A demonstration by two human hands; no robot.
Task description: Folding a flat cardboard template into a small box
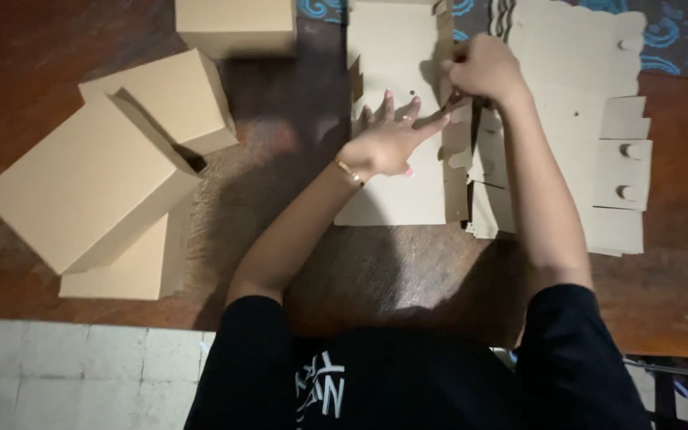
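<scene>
We press the flat cardboard box blank [396, 187] to the tabletop [296, 103] with our open left hand [388, 142] while our closed right hand [483, 70] grips its side flap [444, 40], mid-fold; next calls for creasing upright.

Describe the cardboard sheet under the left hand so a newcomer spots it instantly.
On the dark wooden table, look right of the stacked folded boxes. The flat cardboard sheet lies under the spread left hand; unlike the boxes, it is unfolded, and unlike the tabbed stack to its right, it is being pressed.
</scene>
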